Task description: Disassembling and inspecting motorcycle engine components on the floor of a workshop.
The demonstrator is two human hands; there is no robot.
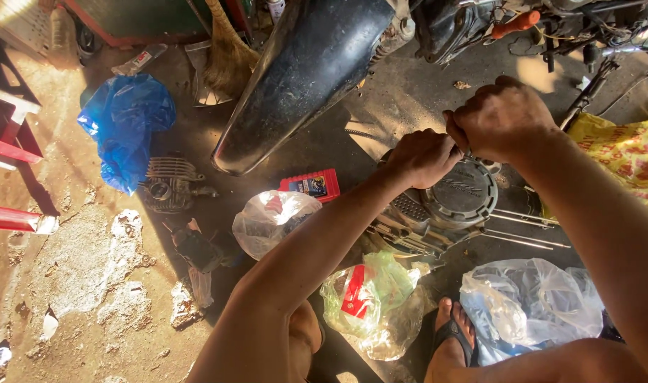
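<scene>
At six o'clock, a sandalled foot was seen on the concrete floor, flanked by a greenish plastic bag at seven o'clock of it and a clear plastic bag at three o'clock. Just beyond, an engine block with a round grey side cover was set on the floor near the centre. Above its cover, the left hand was closed into a fist around a slim tool whose kind could not be told. The right hand, at two o'clock of the left, was likewise clenched tight on the same tool, the two hands touching. A red oil bottle lay at nine o'clock of the engine. Farther off, a black motorcycle mudguard was found at twelve o'clock, and a blue plastic bag at ten o'clock.
</scene>
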